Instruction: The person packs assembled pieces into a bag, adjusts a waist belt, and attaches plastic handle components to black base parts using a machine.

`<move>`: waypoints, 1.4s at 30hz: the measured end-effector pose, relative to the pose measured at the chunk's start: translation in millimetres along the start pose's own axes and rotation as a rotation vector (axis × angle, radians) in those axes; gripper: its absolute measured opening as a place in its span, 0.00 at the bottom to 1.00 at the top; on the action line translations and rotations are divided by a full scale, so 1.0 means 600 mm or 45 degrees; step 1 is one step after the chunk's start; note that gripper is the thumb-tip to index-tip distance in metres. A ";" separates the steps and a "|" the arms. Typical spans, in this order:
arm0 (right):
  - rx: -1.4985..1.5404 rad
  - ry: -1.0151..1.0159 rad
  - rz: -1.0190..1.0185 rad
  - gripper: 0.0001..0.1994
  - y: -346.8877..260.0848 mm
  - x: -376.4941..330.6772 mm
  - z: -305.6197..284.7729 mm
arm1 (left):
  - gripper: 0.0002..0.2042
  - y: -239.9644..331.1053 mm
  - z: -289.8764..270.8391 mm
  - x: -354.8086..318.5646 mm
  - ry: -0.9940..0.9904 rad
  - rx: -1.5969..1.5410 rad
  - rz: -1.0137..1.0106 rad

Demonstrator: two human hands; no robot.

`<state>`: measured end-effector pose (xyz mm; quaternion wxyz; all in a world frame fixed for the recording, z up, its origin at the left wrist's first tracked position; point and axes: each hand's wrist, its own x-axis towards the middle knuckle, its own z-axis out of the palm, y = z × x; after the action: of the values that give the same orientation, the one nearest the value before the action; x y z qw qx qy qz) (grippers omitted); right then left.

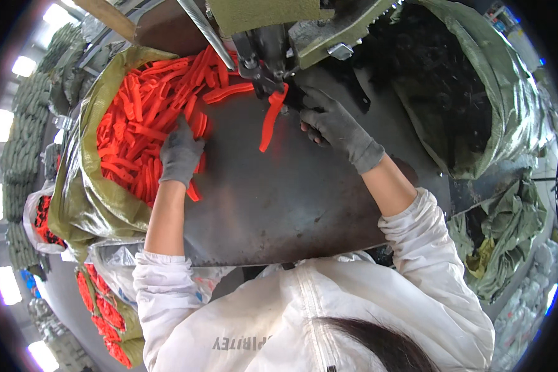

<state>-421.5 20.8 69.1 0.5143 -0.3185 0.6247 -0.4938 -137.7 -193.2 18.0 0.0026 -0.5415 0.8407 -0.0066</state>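
Note:
My right hand (335, 124), in a grey glove, holds the top of a long curved orange plastic strip (270, 124) right under the black head of a green machine (273, 43); the strip hangs down over the dark metal table (279, 204). My left hand (181, 152), also gloved in grey, rests on the heap of orange strips (136, 118) at the table's left edge, fingers closed over some of them.
An olive woven sack (84, 186) holds the orange heap. A second olive sack (477, 80) with dark contents stands at the right. More sacks with orange pieces (102, 310) lie on the floor at lower left. Stacked sacks (25, 155) line the far left.

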 end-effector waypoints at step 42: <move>-0.776 0.854 -0.418 0.22 0.080 0.076 -0.137 | 0.20 0.203 -0.083 -0.059 -0.658 -1.895 0.030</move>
<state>-507.2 18.0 7.1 0.0829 -0.3723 0.8138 -0.4385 -234.4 -110.1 66.3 -0.1653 -0.3764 0.6026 0.6840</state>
